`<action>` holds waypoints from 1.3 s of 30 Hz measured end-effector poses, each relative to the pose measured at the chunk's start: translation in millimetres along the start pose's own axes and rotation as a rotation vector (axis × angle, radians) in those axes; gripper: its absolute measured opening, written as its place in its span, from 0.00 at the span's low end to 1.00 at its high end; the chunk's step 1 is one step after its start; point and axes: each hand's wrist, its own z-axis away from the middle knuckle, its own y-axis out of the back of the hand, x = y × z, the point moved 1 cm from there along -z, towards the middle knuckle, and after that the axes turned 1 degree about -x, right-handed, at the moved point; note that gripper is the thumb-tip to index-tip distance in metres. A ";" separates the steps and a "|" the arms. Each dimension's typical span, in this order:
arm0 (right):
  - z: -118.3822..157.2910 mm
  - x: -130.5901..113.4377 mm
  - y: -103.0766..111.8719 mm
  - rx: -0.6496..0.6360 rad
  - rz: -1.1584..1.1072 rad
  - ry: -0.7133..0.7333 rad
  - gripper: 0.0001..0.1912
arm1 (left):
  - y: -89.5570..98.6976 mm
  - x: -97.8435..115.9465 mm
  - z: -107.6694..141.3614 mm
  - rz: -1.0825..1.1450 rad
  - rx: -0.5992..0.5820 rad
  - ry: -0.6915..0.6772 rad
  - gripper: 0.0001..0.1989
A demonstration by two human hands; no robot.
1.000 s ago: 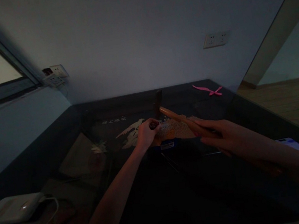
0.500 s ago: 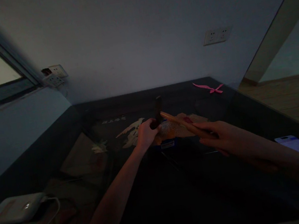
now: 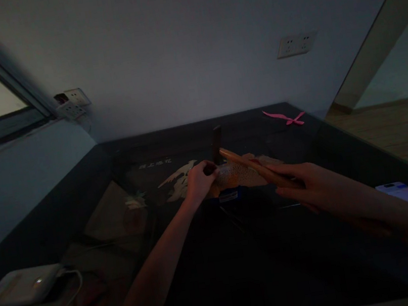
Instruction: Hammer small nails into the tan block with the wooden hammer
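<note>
My right hand (image 3: 301, 184) is wrapped around the wooden handle of a hammer (image 3: 243, 161). The hammer's dark head (image 3: 217, 143) stands upright just beyond my left fingertips. My left hand (image 3: 201, 180) is closed in a pinch beside the head, at the left end of an orange-brown speckled piece (image 3: 234, 176). Whatever sits between the thumb and finger is too small and dark to make out. Under the near side of the speckled piece shows a blue object (image 3: 229, 196) with a pale label. The handle crosses above the piece and partly hides it.
The dark table (image 3: 213, 269) has a glossy top with pale printed pictures. A white device (image 3: 20, 285) with a cable lies at left, a phone (image 3: 406, 197) at right. A pink ribbon (image 3: 286, 117) lies near the far right corner. Sockets (image 3: 297, 44) are on the wall behind.
The hammer head has risen slightly above my left fingertips, and my right hand has shifted a little to the right. My left hand stays nearly in place.
</note>
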 end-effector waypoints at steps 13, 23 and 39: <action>1.0 -3.0 0.7 -0.046 0.005 -0.031 0.28 | 0.2 0.8 -0.7 -0.034 0.010 0.006 0.04; 0.7 6.2 -7.3 0.008 -0.073 -0.011 0.24 | 0.6 2.4 -0.2 -0.088 0.000 0.025 0.07; 17.5 23.1 -21.8 -0.004 -0.409 -0.169 0.30 | 0.3 0.5 0.2 0.007 0.011 -0.034 0.03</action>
